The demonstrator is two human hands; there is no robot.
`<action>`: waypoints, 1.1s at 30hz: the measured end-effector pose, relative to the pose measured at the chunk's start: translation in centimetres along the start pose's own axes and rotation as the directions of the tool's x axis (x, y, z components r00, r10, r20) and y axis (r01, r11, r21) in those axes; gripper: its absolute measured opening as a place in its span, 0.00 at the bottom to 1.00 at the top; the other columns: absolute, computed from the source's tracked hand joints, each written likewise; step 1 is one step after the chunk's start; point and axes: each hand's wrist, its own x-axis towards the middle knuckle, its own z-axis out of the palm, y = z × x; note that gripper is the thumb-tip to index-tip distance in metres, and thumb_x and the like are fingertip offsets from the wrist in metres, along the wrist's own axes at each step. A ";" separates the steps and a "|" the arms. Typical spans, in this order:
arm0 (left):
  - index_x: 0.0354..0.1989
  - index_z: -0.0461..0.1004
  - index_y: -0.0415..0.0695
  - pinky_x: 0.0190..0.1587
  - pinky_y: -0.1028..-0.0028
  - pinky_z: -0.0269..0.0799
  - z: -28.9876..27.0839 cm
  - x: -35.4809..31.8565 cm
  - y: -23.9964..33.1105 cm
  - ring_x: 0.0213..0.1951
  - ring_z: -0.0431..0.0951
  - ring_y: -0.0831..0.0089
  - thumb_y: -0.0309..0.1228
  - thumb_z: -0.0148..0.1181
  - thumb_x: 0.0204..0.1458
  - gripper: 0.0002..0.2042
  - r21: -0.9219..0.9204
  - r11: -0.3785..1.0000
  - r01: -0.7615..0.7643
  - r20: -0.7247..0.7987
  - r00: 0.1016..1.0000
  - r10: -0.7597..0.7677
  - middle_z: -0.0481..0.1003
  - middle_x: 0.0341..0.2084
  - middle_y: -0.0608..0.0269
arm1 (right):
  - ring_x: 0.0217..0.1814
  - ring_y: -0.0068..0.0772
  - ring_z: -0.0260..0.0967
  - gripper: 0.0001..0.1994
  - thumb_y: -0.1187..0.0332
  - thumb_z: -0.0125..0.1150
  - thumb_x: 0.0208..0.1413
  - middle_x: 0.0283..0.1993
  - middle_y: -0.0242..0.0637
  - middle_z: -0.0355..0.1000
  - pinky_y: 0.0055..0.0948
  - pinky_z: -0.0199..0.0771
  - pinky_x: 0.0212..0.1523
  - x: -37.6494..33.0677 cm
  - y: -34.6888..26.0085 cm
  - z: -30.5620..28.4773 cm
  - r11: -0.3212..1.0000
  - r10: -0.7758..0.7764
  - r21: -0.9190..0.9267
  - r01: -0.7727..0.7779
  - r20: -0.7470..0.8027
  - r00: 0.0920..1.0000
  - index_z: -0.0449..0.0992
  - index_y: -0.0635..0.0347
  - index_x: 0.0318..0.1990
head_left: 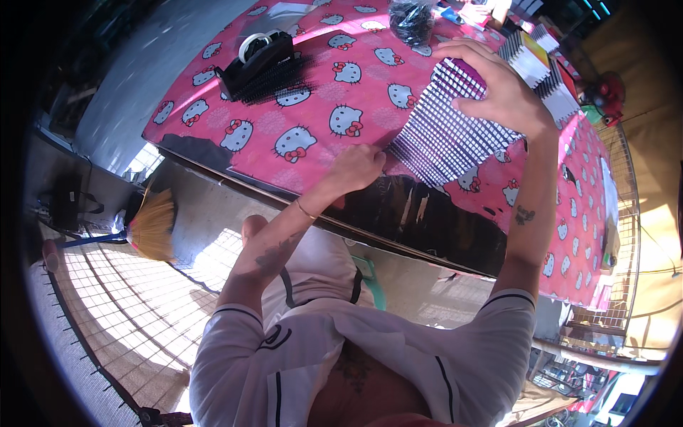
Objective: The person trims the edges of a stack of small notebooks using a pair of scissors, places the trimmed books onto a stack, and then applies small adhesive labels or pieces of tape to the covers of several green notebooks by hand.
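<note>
Seen from the head camera, the person leans over a bench (235,153) covered with a pink cloth printed with white cartoon cat faces. The right hand (498,85) lies on top of a long fanned row of small flat packets (448,132), white with dark edges and a purple one showing at the far end; its fingers are bent and pressed down over the upper part of the row, thumb along the near side, holding the packets together. The left hand (356,167) sits at the near, lower end of the same row, fingers curled in and touching the cloth just beside the packets' edge (whether it pinches one of them cannot be told from here). The row runs slantwise from the near middle of the bench up toward the far right. Further stacks of like packets (541,60) stand just beyond the right hand, squared up, which suggests part of the sorting is done while the fanned row in hand is not yet gathered. At the far left of the bench stands a black tape dispenser (260,57), and a dark bundle in clear wrap (411,20) lies at the far edge. A broom (151,228) lies on the floor at the left.
</note>
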 end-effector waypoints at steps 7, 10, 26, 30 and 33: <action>0.40 0.70 0.29 0.23 0.69 0.78 -1.2 0.0 -0.2 0.26 0.82 0.59 0.34 0.44 0.61 0.16 -0.814 0.207 0.543 0.471 0.825 -0.313 0.76 0.28 0.47 | 0.65 0.46 0.61 0.29 0.68 0.64 0.42 0.60 0.41 0.65 0.38 0.58 0.66 -0.2 0.3 -0.1 1.000 0.007 0.017 -0.007 -0.002 1.000 0.69 0.50 0.57; 0.40 0.69 0.29 0.28 0.68 0.80 -0.4 0.4 -0.8 0.27 0.81 0.59 0.34 0.44 0.62 0.16 -0.809 0.237 0.538 0.469 0.833 -0.293 0.76 0.29 0.47 | 0.66 0.45 0.60 0.29 0.68 0.64 0.42 0.60 0.40 0.65 0.38 0.58 0.67 -0.3 0.3 0.0 0.999 0.001 -0.040 -0.001 -0.006 1.000 0.69 0.50 0.57; 0.38 0.70 0.28 0.29 0.66 0.81 -0.3 -0.5 -0.5 0.29 0.82 0.57 0.33 0.43 0.62 0.16 -0.828 0.193 0.527 0.459 0.834 -0.305 0.75 0.28 0.48 | 0.68 0.42 0.59 0.31 0.73 0.66 0.40 0.61 0.39 0.65 0.37 0.56 0.69 -0.4 0.4 0.0 1.000 -0.002 -0.014 0.002 0.001 1.000 0.69 0.53 0.58; 0.37 0.70 0.29 0.28 0.67 0.80 0.4 -0.4 -1.3 0.29 0.81 0.58 0.33 0.43 0.62 0.16 -0.848 0.227 0.479 0.414 0.866 -0.280 0.75 0.27 0.49 | 0.66 0.44 0.60 0.28 0.70 0.63 0.42 0.59 0.39 0.66 0.38 0.57 0.68 -0.3 0.5 0.1 1.000 -0.019 -0.005 0.019 -0.019 1.000 0.69 0.52 0.56; 0.37 0.71 0.29 0.28 0.67 0.80 -0.5 -0.6 -0.3 0.29 0.81 0.59 0.33 0.43 0.62 0.16 -0.845 0.176 0.505 0.449 0.849 -0.279 0.75 0.27 0.49 | 0.66 0.44 0.60 0.28 0.70 0.63 0.42 0.59 0.39 0.66 0.38 0.57 0.68 -0.4 0.8 0.1 0.999 -0.026 -0.022 0.025 -0.024 0.999 0.69 0.52 0.56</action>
